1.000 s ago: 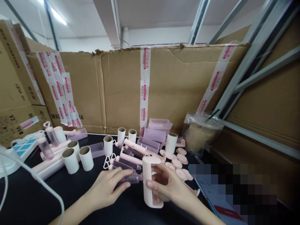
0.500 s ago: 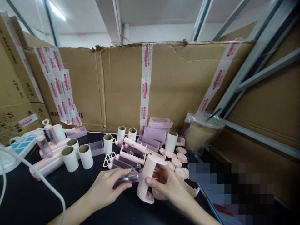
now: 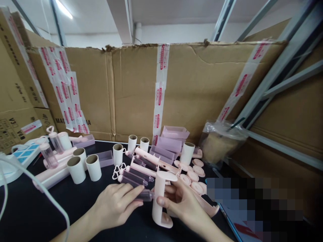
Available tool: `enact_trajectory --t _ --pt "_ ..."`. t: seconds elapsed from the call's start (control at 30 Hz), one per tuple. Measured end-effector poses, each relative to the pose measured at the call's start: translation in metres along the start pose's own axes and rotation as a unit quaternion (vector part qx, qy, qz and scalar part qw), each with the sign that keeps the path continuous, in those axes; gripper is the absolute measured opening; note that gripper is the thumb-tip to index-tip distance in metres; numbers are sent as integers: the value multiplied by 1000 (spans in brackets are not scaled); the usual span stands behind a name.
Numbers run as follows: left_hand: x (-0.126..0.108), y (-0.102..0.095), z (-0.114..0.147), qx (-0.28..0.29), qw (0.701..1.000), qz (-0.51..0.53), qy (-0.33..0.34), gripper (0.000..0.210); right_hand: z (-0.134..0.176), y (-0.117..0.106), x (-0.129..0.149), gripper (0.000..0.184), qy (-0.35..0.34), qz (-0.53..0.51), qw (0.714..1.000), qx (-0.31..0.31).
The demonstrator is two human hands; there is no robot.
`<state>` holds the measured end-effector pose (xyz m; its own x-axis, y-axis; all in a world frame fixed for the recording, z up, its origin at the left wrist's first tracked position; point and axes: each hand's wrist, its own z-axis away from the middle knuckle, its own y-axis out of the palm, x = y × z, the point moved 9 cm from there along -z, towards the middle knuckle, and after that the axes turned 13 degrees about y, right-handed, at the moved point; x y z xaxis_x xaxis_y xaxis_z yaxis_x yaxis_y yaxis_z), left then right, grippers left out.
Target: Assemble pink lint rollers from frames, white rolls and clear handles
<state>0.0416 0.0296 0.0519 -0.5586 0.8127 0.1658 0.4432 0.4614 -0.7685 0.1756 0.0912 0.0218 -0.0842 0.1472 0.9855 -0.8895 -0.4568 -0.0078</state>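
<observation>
My left hand is closed around a clear purplish plastic tube, its far end against the side of a pale pink plastic holder. My right hand grips that holder, thumb in front and fingers behind, keeping it upright with its open side to the right. Whether the tube's tip enters the holder cannot be made out. Just beyond my hands lie several more purplish tubes with heart-shaped pink loops. Pink round discs are spread to the right of them. Another pink part lies partly behind my right hand.
White cardboard-like rolls stand on the black table, several at the left and back. Purple trays are stacked near the cardboard wall. A white cable crosses the left; a plastic bag stands back right.
The holder has come slightly right and down and turned a little in my right hand. The tube stays against its side, and my left fingers have shifted forward along it. The view has shifted slightly.
</observation>
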Motion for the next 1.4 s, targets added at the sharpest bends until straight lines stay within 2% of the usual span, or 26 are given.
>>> enact_trajectory --t 0.17,0.4,0.6,0.77,0.93,1.27,1.4 --pt "-10 -3 -3 2 996 -81 38 32 1 4 -4 51 21 -16 999 23" --pt "-19 1 -3 45 980 -178 73 30 -4 10 -13 45 20 7 999 46" --pt "-13 0 -3 54 989 -134 30 31 1 8 -9 40 3 49 999 17" --pt "-13 7 -1 79 985 -149 36 31 3 5 -12 36 9 107 994 -24" --pt "-5 12 2 73 995 -72 -5 32 6 3 -7 33 -6 101 993 -64" --pt "5 23 10 125 984 46 -116 30 5 8 -7 34 -9 147 989 -21" --pt "7 27 12 144 975 78 -151 30 4 8 -5 32 -10 157 987 -34"
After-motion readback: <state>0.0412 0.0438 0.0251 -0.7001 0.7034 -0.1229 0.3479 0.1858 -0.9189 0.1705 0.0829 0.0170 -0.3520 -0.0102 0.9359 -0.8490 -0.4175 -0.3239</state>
